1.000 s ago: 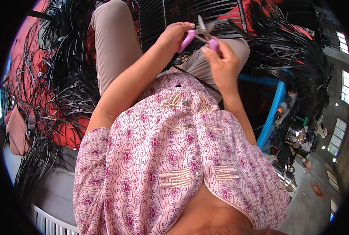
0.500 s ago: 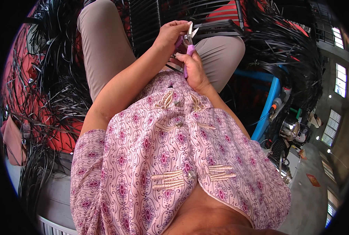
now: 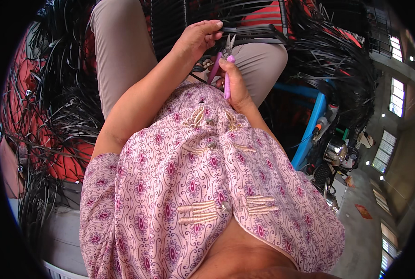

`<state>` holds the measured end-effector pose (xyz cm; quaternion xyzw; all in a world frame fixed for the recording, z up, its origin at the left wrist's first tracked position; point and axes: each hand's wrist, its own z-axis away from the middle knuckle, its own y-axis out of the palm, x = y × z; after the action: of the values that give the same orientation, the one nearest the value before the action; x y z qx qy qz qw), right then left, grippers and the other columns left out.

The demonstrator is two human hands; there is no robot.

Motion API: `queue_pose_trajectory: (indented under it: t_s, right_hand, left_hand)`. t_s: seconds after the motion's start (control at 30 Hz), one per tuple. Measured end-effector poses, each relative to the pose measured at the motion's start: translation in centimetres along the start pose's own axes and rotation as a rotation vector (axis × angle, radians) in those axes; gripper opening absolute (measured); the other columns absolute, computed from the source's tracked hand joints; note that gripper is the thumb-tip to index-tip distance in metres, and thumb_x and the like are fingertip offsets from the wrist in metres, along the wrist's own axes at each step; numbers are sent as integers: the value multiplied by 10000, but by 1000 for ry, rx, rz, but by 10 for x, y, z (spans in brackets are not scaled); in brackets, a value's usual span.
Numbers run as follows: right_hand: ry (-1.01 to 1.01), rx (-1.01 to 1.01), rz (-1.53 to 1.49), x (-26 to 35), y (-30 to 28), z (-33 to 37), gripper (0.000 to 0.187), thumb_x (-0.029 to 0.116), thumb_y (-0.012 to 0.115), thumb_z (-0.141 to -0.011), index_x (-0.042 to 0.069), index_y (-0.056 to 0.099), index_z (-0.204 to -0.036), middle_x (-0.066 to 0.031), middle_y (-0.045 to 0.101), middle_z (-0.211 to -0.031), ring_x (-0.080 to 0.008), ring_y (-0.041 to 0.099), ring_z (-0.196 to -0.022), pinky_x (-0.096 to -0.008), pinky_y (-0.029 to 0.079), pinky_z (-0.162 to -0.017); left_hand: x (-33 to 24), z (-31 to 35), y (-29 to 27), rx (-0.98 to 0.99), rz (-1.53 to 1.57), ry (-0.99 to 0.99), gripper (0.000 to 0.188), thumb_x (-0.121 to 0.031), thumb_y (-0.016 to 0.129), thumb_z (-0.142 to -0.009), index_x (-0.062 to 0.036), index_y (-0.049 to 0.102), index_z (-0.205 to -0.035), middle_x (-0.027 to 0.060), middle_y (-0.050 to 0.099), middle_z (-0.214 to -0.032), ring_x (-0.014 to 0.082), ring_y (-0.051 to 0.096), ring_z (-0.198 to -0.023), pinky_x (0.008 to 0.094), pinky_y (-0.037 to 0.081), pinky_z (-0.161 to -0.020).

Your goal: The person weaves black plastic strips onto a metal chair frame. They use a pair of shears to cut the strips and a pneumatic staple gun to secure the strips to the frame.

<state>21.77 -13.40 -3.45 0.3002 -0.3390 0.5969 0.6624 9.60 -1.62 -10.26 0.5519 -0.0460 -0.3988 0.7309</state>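
Observation:
A pair of purple-handled snips [image 3: 227, 76] is held in my right hand [image 3: 237, 83], its short metal blades pointing up and slightly apart. My left hand [image 3: 199, 38] is just to the left of the blades, apart from them. Its thumb and finger close at the end of a black plastic strip [image 3: 251, 29], one of several stretched across a dark frame [image 3: 282, 18] before my knees. The exact grip at the fingertips is hard to make out. A second purple handle shows partly behind the right hand's fingers.
Heaps of loose black strips [image 3: 72, 88] lie on red material [image 3: 61, 162] at left, with another bundle [image 3: 342, 69] at right. Near my right knee stands a blue frame [image 3: 310, 130]. Beyond it are an orange-and-grey tool [image 3: 321, 124] and a shiny metal pot [image 3: 335, 151].
My left hand has come away from the snips, towards the left. The snips have dropped a little lower with my right hand, and their blades are closer together.

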Motion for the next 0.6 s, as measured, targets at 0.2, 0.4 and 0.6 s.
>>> queue_pose_trajectory:
  t_s: [0.2,0.4,0.6]
  right_hand:
    - [-30,-8,36,8,-3,-15,362,448,566,-909,115,620,-1038,9,657,-858,-73,589,-714,-196,408,-573]
    - [-54,-61,19,25,-2,-16,338,436,603,-884,104,605,-945,-19,628,-808,-96,592,-667,-205,432,-543]
    - [38,-26,-212,37,1,-9,391,438,605,-877,62,588,-982,-59,633,-806,-172,664,-700,-207,478,-508]
  left_hand:
    - [10,1,-2,11,95,15,157,-84,709,-877,-54,659,-1022,-17,668,-822,77,639,-702,199,479,-597]
    - [11,5,1,13,124,34,201,-62,721,-862,-52,641,-1046,-4,670,-832,82,633,-696,203,483,-619]
    - [16,4,9,2,113,61,239,-33,738,-839,-41,633,-1054,14,670,-831,86,625,-690,208,496,-635]
